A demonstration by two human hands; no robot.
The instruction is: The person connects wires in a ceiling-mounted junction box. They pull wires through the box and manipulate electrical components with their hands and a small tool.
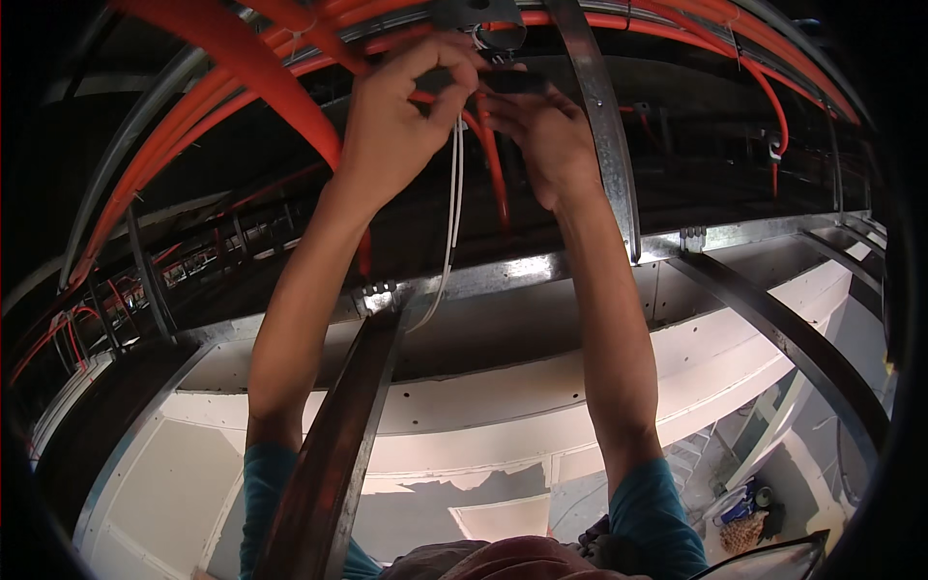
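Both my arms reach up to a metal junction box point(480, 14) at the top, where thin wires point(480, 39) show in its opening. My left hand point(406, 121) is just below it on the left, thumb and forefinger pinched together; what lies between the tips is hidden. Two thin white cables point(454, 208) hang from behind those fingertips and bend left lower down. My right hand point(556, 140) is closed round a flat, black, rounded object point(515, 81), held close under the box and nearly touching the left fingertips. Its exact kind cannot be made out.
Orange conduits point(261, 82) run overhead, and one orange pipe point(493, 169) hangs beside the cables. Metal studs point(604, 126) and a cross channel point(522, 273) frame the space. Below are a pale board ledge point(483, 401) and, far down right, several items including a woven sack point(742, 534).
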